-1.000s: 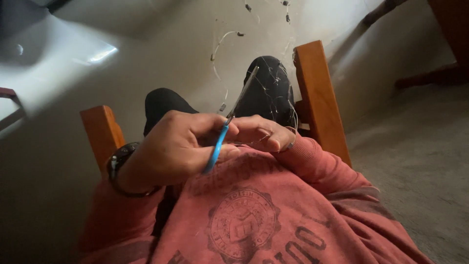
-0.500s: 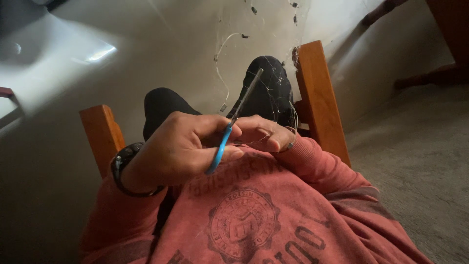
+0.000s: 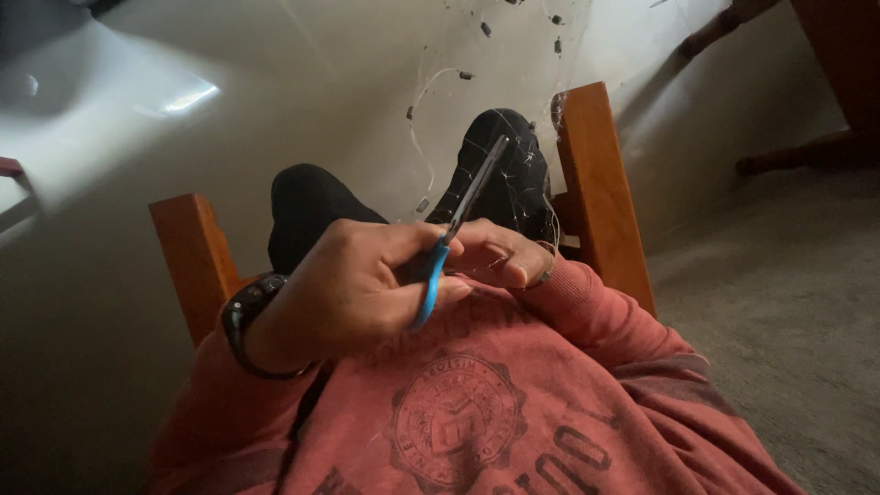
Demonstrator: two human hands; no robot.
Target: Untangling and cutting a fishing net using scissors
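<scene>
From up here I look down at my own lap, and I take the blue-handled scissors (image 3: 449, 243) as my landmark. My left hand (image 3: 353, 284) has its grip closed around the blue handle, fingers curled over it, with the dark blades slanting up and away from the hand toward the far knee; I cannot tell whether the blades are parted or shut. My right hand (image 3: 504, 261) lies just beyond the scissors, touching the left hand's fingertips, its fingers (image 3: 495, 249) pinched together on thin pale thread (image 3: 527, 188) that I can barely make out against the dark cloth, so I read its grip as closed on that thread. More of that thread loops and trails past the blade tips over the two black-clad knees (image 3: 316, 206) and onto the light floor (image 3: 302, 82) beyond, where small dark scraps (image 3: 466, 75) lie scattered. A dark wristband (image 3: 247, 316) sits on the wrist behind the scissors. Under both hands is the red printed sweatshirt (image 3: 477, 412). On either side of the scissors stand the orange wooden chair arms (image 3: 600, 183), the far one draped with strands.
</scene>
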